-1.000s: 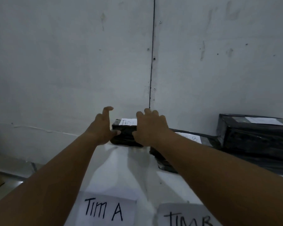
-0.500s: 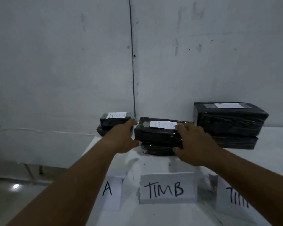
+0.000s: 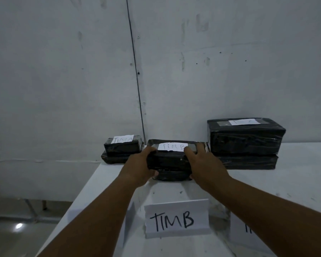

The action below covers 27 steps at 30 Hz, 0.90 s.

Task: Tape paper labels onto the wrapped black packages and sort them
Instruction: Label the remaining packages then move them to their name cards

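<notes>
Left hand (image 3: 139,166) and right hand (image 3: 202,164) are gripping the middle package (image 3: 168,161) — fingers curled round its ends. It is sitting on a lower package (image 3: 171,175).

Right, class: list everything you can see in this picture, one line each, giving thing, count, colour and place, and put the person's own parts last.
Held package: one, black with a white paper label reading TIM B, middle stack, on top of another package.
Lower middle package: one, black, on the table under the held one.
Left stack: two packages, black, top one with a white label, at the table's left edge by the wall.
Right stack: two packages, black, top one large with a white label.
TIM B sign: one, white, near table edge.
Cut-off sign: one, white, right of it.
Table: one, white.
Wall: grey, behind.
Left hand: grips the held package's left end.
Right hand: grips its right end.
</notes>
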Motion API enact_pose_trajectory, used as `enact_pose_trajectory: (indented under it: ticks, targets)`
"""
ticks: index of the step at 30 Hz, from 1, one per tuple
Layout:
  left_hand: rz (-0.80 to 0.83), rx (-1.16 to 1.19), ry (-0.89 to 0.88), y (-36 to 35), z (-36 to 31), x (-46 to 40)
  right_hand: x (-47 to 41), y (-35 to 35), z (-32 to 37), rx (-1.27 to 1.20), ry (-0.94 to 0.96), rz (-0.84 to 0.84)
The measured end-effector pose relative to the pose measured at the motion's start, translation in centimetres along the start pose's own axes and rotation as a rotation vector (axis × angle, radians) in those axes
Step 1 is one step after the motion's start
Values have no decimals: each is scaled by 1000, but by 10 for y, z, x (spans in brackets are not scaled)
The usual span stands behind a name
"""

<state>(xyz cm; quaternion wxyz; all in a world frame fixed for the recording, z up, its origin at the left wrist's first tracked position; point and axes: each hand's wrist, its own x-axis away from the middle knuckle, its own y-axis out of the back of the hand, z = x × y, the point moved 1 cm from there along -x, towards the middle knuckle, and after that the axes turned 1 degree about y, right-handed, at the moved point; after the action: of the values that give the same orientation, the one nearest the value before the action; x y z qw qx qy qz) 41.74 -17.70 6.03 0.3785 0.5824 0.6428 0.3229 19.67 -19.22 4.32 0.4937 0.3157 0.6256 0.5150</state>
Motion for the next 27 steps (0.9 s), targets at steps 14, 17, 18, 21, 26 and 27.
enact_pose_trajectory:
  ticks: [14, 17, 18, 21, 26, 27]
  targets:
    - [-75, -73, 78, -15, -7, -43, -51, -8, -11, -51, -51, -3]
    - [-79, -100, 99, -17, -6, -51, -58, -9, -11, -48, -61, 8]
    - [-76, -118, 103, -18, -6, -53, -59, -10, -11, -45, -61, 5]
    - [-43, -200, 111, -16, -9, -55, -58, -8, -14, -7, -55, 23]
    - [-35, -349, 135, -5, -33, -46, -40, 12, -22, -26, 2, -72]
    - [-59, -346, 134, -2, -40, -44, -33, 20, -25, -46, 21, -120]
